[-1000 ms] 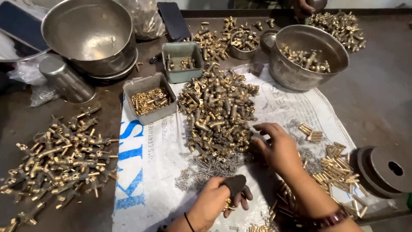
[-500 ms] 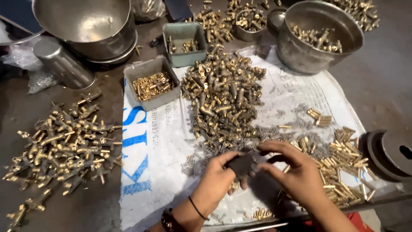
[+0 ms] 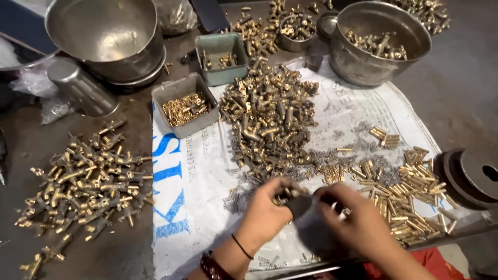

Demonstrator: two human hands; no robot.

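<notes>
Two hands meet over white sacking: left hand point(image 3: 270, 210) pinches a small brass fitting point(image 3: 287, 194), right hand point(image 3: 358, 223) touching it; two steel bowls point(image 3: 381, 67), two grey trays point(image 3: 171, 93), three brass heaps point(image 3: 270, 119) around

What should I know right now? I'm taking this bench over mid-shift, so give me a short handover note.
Left hand: shut on a small dark tool with brass pieces at the fingertips.
Right hand: meeting the left at the tool; its grip is too blurred to read.
Unsorted brass fittings are heaped mid-sheet; brass pins lie to the right.
Assembled-looking fittings lie left of the sheet.
Small parts sit in the grey tray.
Much of the heap is left.
</notes>
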